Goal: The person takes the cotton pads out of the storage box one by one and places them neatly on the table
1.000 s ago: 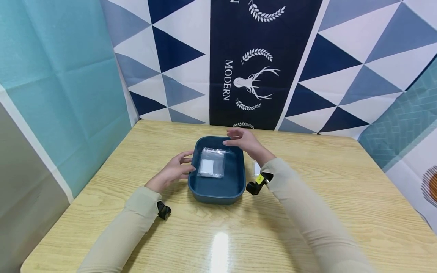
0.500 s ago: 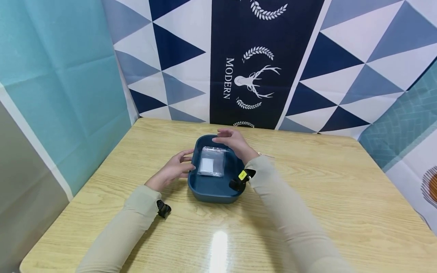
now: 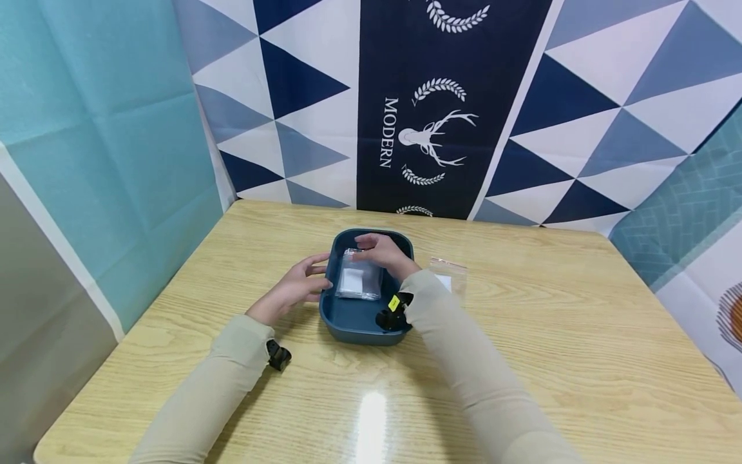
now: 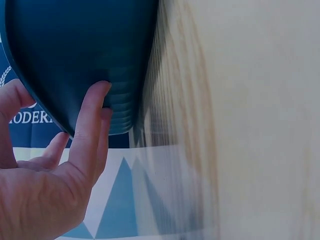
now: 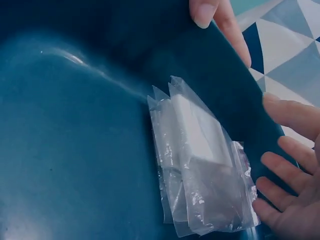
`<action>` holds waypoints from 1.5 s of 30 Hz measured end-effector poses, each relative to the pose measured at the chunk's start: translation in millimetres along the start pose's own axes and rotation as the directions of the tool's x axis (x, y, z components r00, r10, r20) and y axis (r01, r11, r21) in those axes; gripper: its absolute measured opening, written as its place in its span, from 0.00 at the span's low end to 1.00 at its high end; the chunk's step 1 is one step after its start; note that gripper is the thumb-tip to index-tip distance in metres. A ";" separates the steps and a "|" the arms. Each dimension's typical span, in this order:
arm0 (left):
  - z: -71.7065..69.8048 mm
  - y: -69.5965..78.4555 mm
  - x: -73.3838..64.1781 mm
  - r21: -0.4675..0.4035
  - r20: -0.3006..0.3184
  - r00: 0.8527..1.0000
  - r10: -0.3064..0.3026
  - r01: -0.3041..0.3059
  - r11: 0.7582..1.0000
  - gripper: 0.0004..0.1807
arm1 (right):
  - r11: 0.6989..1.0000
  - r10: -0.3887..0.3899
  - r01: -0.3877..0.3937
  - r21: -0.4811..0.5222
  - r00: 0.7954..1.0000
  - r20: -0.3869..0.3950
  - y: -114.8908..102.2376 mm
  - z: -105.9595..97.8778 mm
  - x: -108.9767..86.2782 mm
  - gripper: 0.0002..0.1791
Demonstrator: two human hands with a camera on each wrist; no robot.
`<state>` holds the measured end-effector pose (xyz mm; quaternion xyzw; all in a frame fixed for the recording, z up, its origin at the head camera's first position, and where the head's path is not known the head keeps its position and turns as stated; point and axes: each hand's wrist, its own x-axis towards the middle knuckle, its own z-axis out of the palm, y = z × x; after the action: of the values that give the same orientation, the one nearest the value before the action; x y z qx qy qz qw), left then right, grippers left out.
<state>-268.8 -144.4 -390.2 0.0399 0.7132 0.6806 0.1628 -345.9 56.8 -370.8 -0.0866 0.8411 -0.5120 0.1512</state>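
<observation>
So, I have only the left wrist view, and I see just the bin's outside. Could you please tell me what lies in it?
Observer: Clear bags with something white inside lie in the bin.
Operator: Thank you. And where is the right hand, please? I cannot see it.
Observer: The right hand is over the bin, near the far end of the bags.
Operator: I understand. Is there also a bag outside the bin?
Observer: Yes, one loose bag is on the table, to the right of the bin, partly hidden by the right sleeve.

White "MODERN" reads sideways on the dark backdrop panel [image 3: 440,106].
</observation>
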 end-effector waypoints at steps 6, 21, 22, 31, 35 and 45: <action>0.2 0.0 0.4 0.002 0.000 1.000 0.007 -0.007 1.000 0.35 | 0.996 0.034 -0.024 -0.085 0.992 0.118 4.7 0.3 1.9 0.34; 0.8 -0.1 0.7 0.003 -0.002 1.000 0.009 -0.009 1.000 0.36 | 0.954 0.093 0.020 -0.298 0.929 0.359 9.2 -2.9 2.4 0.40; 0.9 -0.1 0.7 0.005 -0.003 1.000 0.008 -0.008 1.000 0.36 | 0.949 0.093 0.027 -0.315 0.928 0.362 9.3 -2.9 2.2 0.39; 2.6 -0.5 0.7 0.006 -0.012 1.000 0.000 0.000 1.000 0.36 | 0.922 0.055 0.084 -0.378 0.938 0.342 9.0 -3.4 0.3 0.34; 3.2 -0.9 0.6 0.006 -0.014 1.000 -0.001 0.001 1.000 0.36 | 0.910 0.037 0.110 -0.401 0.940 0.340 8.3 -3.9 -0.4 0.33; 2.3 -0.4 -1.3 0.009 -0.016 1.000 0.004 -0.003 1.000 0.36 | 0.911 -0.022 0.154 -0.383 0.945 0.327 0.3 -9.0 -5.1 0.29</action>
<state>-266.9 -142.6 -390.4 0.0363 0.7173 0.6781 0.1557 -344.2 66.0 -366.4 -0.2351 0.8885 -0.3132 0.2391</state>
